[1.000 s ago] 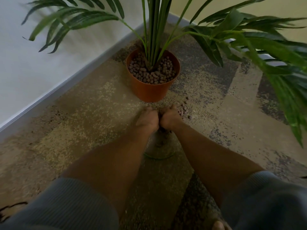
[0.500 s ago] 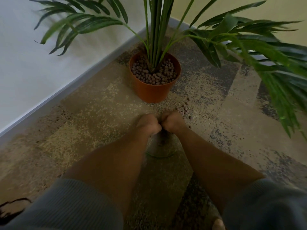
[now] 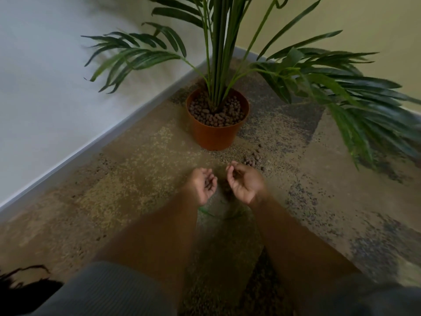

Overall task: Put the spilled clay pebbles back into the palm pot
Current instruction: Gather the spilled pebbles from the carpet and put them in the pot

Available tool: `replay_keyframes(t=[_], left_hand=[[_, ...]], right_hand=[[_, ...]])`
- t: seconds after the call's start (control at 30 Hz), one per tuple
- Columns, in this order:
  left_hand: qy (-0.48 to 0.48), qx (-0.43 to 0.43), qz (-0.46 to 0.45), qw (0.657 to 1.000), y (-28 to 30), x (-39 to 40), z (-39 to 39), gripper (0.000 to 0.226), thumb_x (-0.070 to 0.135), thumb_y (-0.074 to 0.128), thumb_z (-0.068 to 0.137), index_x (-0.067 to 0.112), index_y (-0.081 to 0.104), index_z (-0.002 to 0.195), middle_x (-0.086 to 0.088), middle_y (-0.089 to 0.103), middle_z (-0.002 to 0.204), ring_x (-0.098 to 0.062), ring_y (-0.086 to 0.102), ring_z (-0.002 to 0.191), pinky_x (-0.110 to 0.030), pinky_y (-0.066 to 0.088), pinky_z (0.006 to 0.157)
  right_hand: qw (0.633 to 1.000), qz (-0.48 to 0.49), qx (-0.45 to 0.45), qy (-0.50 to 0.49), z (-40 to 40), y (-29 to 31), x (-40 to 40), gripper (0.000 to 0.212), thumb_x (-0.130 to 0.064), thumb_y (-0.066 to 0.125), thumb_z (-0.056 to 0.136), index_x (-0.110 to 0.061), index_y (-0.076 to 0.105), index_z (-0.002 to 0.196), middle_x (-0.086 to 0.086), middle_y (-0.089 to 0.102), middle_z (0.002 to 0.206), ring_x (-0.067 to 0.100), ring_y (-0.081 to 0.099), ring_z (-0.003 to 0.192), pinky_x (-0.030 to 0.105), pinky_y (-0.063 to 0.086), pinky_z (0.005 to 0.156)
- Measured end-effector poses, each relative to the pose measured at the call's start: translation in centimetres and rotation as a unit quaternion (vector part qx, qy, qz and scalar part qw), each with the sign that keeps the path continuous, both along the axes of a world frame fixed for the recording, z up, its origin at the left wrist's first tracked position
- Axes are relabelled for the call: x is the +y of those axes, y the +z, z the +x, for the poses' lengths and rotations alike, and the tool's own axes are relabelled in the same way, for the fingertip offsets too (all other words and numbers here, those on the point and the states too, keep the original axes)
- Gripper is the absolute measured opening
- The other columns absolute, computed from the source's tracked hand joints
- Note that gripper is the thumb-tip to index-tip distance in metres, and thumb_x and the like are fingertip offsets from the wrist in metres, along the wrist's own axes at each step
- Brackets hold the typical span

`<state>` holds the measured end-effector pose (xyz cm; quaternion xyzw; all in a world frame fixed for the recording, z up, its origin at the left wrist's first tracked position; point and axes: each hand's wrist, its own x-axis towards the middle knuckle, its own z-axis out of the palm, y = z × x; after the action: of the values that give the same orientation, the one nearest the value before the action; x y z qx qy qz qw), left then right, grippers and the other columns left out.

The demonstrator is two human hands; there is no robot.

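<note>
Starting at the left, the wall (image 3: 57,87) and its skirting run diagonally, and the pot (image 3: 217,133) stands on the carpet (image 3: 136,179) close to the corner, so you reach it from the front. Your left hand (image 3: 202,184) is palm up and cupped, fingers curled around some dark pebbles; held like this, they cannot roll out. Your right hand (image 3: 245,182) is also palm up, just beside the left but not touching, fingers loosely curled; I cannot tell if it holds anything. Further right, the spilled pebbles (image 3: 252,159) lie on the carpet between your right hand and the pot. Far right, the fronds (image 3: 353,106) hang low over the floor.
</note>
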<state>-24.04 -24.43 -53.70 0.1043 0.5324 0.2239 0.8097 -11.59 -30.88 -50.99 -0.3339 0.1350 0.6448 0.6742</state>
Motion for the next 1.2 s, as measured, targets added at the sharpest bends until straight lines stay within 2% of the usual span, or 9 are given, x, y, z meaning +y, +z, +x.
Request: replay_keyframes(t=[0.13,0.3,0.47,0.67,0.8,0.9,1.07,1.13,1.2], left_hand=[[0.016,-0.051,-0.006,0.999,0.7,-0.6,0.7,0.033,0.028,0.037,0.101,0.013,0.067,0.096,-0.001,0.07,0.067,-0.009,0.063,0.059,-0.021,0.05,0.052],[0.011,-0.047,-0.007,0.999,1.9,-0.9,0.9,0.045,0.031,0.03,0.102,0.014,0.064,0.077,0.0,0.061,0.047,-0.01,0.059,0.038,-0.018,0.048,0.044],[0.052,-0.09,-0.017,0.994,2.8,-0.8,1.3,0.045,0.021,0.03,0.102,0.007,0.066,0.081,-0.006,0.07,0.061,-0.013,0.067,0.05,-0.022,0.055,0.049],[0.159,-0.07,-0.017,0.985,4.7,0.4,1.6,0.035,0.021,0.033,0.103,0.011,0.06,0.122,-0.003,0.067,0.101,-0.009,0.059,0.073,-0.019,0.049,0.051],[0.231,-0.068,0.029,0.97,8.0,2.8,2.1,0.038,0.03,0.031,0.104,0.014,0.058,0.126,-0.003,0.061,0.127,-0.006,0.063,0.091,-0.014,0.05,0.046],[0.224,-0.103,0.079,0.966,11.1,4.3,2.6,0.042,0.027,0.027,0.103,0.012,0.054,0.132,-0.006,0.06,0.124,-0.009,0.061,0.1,-0.015,0.052,0.057],[0.145,-0.157,0.142,0.967,14.7,7.0,3.2,0.034,0.023,0.023,0.102,0.006,0.052,0.107,-0.013,0.047,0.084,-0.019,0.045,0.068,-0.034,0.048,0.095],[0.102,-0.2,0.146,0.963,14.9,7.4,2.9,0.05,0.029,0.019,0.104,-0.003,0.049,0.127,-0.022,0.057,0.114,-0.031,0.057,0.102,-0.047,0.037,0.109],[0.1,-0.228,0.13,0.96,14.8,7.4,2.4,0.059,0.034,0.02,0.104,-0.008,0.03,0.145,-0.025,0.039,0.146,-0.037,0.037,0.137,-0.05,0.024,0.116]], right_hand=[[0.997,0.059,0.048,0.03,-1.6,0.6,-0.8,0.015,0.002,0.039,0.093,0.0,0.054,0.09,0.015,0.054,0.086,0.014,0.053,0.072,0.014,0.054,0.054],[0.997,0.046,0.047,0.035,-2.0,0.9,-1.0,0.016,-0.007,0.042,0.093,0.001,0.056,0.094,0.017,0.061,0.087,0.015,0.058,0.062,0.013,0.051,0.049],[0.997,0.041,0.058,0.031,-1.8,1.2,-0.4,0.022,-0.012,0.042,0.098,0.002,0.058,0.091,0.019,0.065,0.083,0.017,0.064,0.053,0.014,0.052,0.048],[0.999,0.05,0.006,0.002,-1.0,3.4,1.5,0.029,-0.016,0.041,0.101,0.007,0.055,0.112,0.026,0.063,0.116,0.037,0.063,0.106,0.039,0.058,0.087],[0.999,0.032,-0.04,-0.016,-0.1,7.0,4.2,0.04,-0.02,0.035,0.104,0.009,0.048,0.127,0.028,0.055,0.129,0.039,0.056,0.12,0.044,0.051,0.1],[0.995,0.034,-0.086,-0.045,0.2,9.9,6.4,0.04,-0.017,0.034,0.103,0.007,0.041,0.135,0.027,0.043,0.139,0.036,0.048,0.128,0.043,0.045,0.106],[0.986,0.049,-0.154,-0.028,0.3,13.0,8.4,0.042,-0.001,0.037,0.1,0.004,0.039,0.141,0.026,0.039,0.147,0.036,0.046,0.131,0.032,0.051,0.099],[0.987,0.043,-0.154,-0.025,0.7,13.2,9.0,0.044,0.003,0.04,0.099,0.009,0.037,0.142,0.028,0.038,0.148,0.037,0.044,0.132,0.026,0.054,0.089],[0.986,0.054,-0.156,-0.014,0.6,13.4,8.6,0.043,-0.005,0.033,0.101,0.008,0.037,0.142,0.025,0.039,0.149,0.036,0.038,0.138,0.035,0.043,0.106]])
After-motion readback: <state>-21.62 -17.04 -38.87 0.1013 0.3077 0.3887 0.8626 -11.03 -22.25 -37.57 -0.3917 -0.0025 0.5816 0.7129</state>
